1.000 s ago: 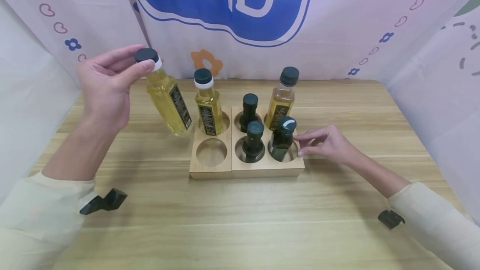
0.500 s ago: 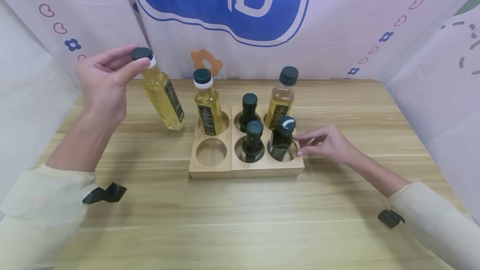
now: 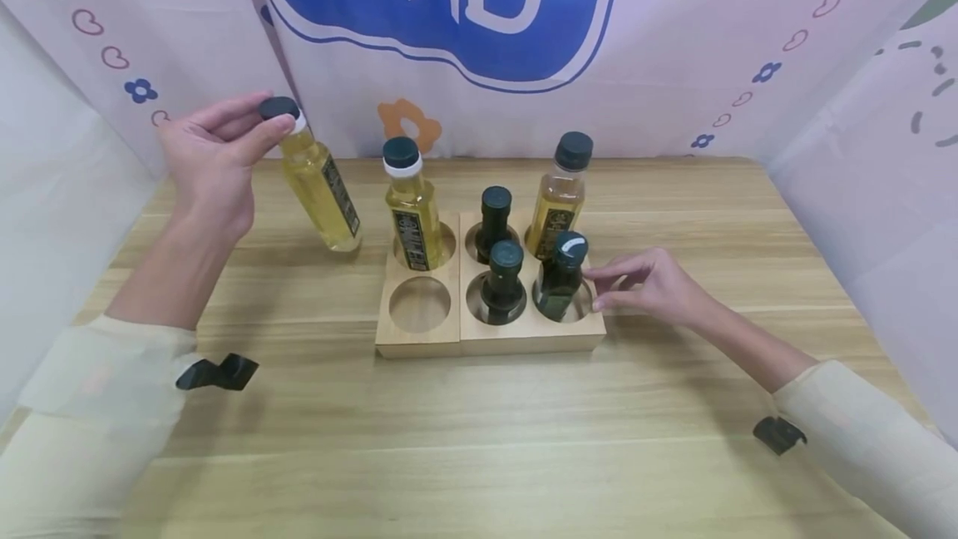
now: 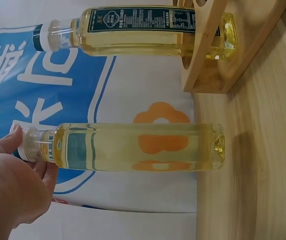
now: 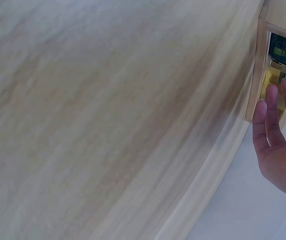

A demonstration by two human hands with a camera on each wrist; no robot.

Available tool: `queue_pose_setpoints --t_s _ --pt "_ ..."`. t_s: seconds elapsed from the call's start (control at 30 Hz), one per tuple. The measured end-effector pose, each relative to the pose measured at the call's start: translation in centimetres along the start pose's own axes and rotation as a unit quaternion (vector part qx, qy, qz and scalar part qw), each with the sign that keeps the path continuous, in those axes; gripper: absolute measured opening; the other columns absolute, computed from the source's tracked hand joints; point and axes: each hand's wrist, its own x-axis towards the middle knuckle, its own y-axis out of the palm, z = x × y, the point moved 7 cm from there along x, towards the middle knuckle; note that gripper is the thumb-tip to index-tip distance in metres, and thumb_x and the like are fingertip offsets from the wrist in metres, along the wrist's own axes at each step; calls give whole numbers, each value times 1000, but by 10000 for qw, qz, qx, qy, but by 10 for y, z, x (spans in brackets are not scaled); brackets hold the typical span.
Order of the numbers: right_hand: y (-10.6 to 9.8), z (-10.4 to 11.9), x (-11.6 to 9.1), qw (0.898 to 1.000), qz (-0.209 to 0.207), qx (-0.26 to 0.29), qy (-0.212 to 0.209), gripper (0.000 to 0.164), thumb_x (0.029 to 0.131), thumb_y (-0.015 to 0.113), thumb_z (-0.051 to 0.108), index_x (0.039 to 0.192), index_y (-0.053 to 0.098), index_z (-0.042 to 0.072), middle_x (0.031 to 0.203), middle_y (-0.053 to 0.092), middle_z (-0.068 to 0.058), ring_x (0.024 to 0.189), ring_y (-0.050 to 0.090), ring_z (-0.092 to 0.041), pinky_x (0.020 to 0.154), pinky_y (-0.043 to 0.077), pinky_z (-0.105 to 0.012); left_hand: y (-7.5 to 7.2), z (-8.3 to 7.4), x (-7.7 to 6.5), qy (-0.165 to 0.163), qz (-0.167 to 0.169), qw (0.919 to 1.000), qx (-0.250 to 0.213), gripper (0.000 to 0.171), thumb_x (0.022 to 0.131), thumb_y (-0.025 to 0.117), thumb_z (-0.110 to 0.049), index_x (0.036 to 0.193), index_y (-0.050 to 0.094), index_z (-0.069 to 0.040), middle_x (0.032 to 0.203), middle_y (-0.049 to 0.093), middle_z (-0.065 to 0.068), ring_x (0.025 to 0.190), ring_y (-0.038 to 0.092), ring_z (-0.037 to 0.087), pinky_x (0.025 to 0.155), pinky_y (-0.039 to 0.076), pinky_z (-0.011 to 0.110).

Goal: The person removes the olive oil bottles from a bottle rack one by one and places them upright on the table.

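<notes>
My left hand (image 3: 213,156) pinches an oil bottle (image 3: 322,190) by its dark cap and white collar, left of the wooden bottle rack (image 3: 415,339). Pale yellow oil fills this bottle (image 4: 133,147) in the left wrist view, its base close over the tabletop. At the rack's right end, my right hand (image 3: 647,285) holds the edge with thumb and fingertips, beside a dark green bottle (image 3: 560,281). Its lower fingers (image 5: 272,115) lie against the rack's open side in the right wrist view. A matching yellow oil bottle (image 3: 415,227) stands in the rack's back left hole.
Two dark bottles, a front one (image 3: 505,285) and a back one (image 3: 494,223), stand in the rack's middle holes. An amber oil bottle (image 3: 560,198) fills the back right one. The front left hole (image 3: 420,306) shows bare. A printed cloth (image 3: 636,106) hangs behind the table.
My left hand has carried the oil bottle a little leftward, away from the rack, and its base has risen slightly in the view. My right hand keeps its place at the rack.
</notes>
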Motion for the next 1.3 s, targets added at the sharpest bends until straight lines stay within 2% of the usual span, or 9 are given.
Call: queue_pose_setpoints --t_s 0.63,0.97,1.3 --pt "0 -1 -1 10000 71 -21 10 44 77 89 2 119 75 -1 109 78 -15 89 75 -22 76 65 -33 -18 16 21 -446 -617 9971 69 39 68 87 19 103 79 2 91 79 12 90 78 18 86 60 26" --pt "0 0 -1 9999 38 -83 -55 42 78 88 2 118 75 -2 106 78 -16 87 74 -19 74 64 -31 -20 17 26 -424 -694 9966 127 40 68 88 18 103 79 2 91 79 11 92 78 17 88 60 25" --pt "0 1 0 9999 -10 -115 -83 41 78 89 2 117 75 -1 107 78 -16 87 75 -18 74 64 -30 -24 21 31 -570 -828 9948 133 42 68 89 16 106 79 0 95 80 10 97 77 17 88 59 24"
